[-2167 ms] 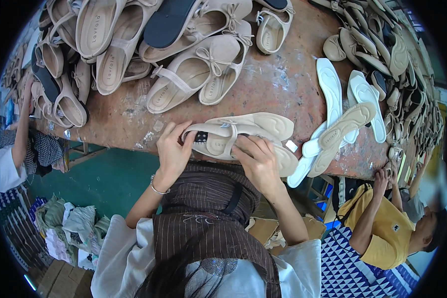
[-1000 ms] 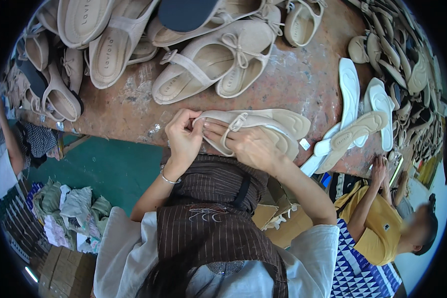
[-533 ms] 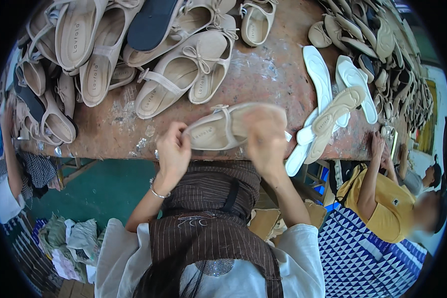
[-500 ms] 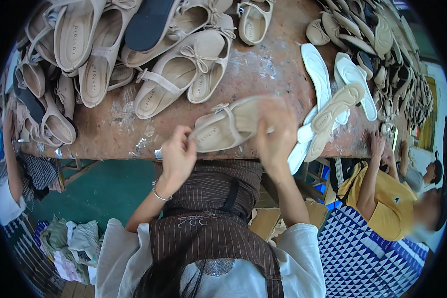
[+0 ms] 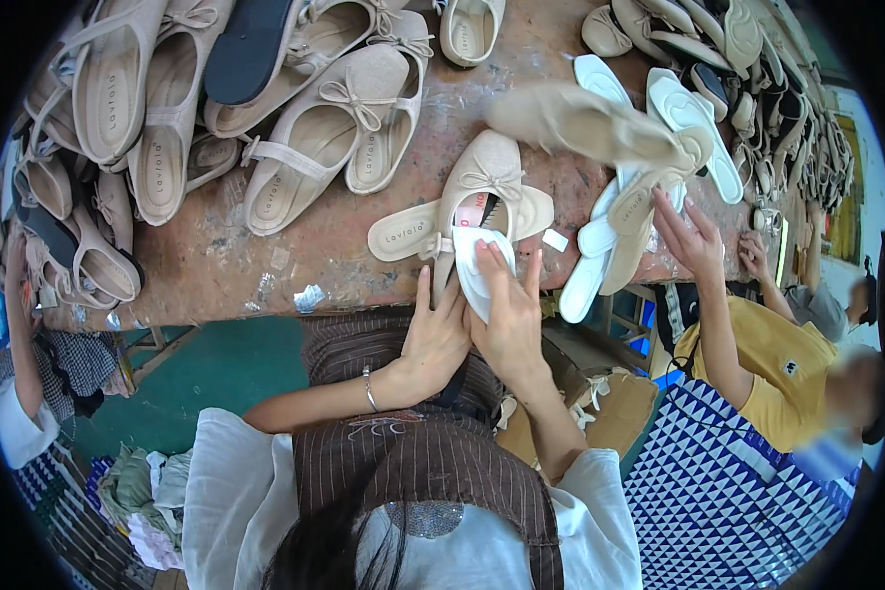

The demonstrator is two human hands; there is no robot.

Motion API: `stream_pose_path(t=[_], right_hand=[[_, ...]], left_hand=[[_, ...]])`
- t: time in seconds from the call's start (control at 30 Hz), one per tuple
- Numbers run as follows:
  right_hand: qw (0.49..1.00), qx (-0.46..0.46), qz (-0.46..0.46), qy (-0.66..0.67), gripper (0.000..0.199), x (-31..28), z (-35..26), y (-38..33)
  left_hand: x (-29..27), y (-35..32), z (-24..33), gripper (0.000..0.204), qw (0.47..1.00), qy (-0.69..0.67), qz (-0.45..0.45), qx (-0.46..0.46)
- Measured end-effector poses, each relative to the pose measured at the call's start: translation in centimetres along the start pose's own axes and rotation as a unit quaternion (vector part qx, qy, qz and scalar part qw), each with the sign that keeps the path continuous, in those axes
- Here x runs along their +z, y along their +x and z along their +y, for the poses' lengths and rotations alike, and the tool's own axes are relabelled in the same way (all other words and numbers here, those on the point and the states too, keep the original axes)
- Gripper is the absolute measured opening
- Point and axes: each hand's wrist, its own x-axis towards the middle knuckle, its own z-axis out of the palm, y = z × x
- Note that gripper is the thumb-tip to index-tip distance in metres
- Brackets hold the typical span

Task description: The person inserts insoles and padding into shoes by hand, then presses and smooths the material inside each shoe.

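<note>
A beige bow-topped flat shoe [image 5: 490, 162] rests at the table's near edge, toe away from me. My left hand [image 5: 435, 336] is closed about its heel end, fingers by the strap. My right hand [image 5: 509, 320] grips a white insole [image 5: 470, 258], its fingertips on the insole, which lies over the shoe's opening. Part of a red-and-white label and dark marks show inside the shoe. Under the shoe lies a beige printed insole [image 5: 400, 233], its middle hidden. To the right, another beige shoe [image 5: 585, 126] is smeared by motion above the table.
Many beige shoes [image 5: 300, 162] crowd the left side, and a heap [image 5: 747, 59] fills the far right. White insoles [image 5: 585, 265] and beige ones lie to the right. A co-worker's open hand [image 5: 693, 236] reaches in there. A cardboard box [image 5: 619, 413] stands below the edge.
The strapped shoe has left my hands; they now work at a bow-topped shoe and white insole. The co-worker's hand has come in over the insoles, and a blurred shoe has appeared near it.
</note>
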Motion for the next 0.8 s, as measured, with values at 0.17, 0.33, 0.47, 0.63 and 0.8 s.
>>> stream_pose_path(t=[0.17,0.33,0.47,0.63,0.8], right_hand=[[0.992,0.022,-0.004,-0.124,0.061,2.8,0.1,5.3],[0.988,0.079,-0.114,-0.072,0.061,2.1,0.7,7.3],[0.991,-0.089,0.079,-0.057,0.059,2.7,0.3,4.8],[0.995,-0.009,-0.006,-0.095,0.059,3.3,1.0,5.1],[0.996,-0.031,-0.044,-0.071,0.056,2.9,0.9,3.1]], left_hand=[[1.2,-0.1,-0.3,0.053,0.998,0.006,-0.066,0.018],[0.7,0.1,-0.3,0.051,1.000,-0.005,0.009,0.001],[0.7,0.1,-0.3,0.051,0.999,-0.026,-0.030,0.007],[0.7,0.2,-0.6,0.051,0.999,0.018,-0.027,0.013],[0.7,-0.2,-0.5,0.053,0.998,0.000,-0.058,0.029]])
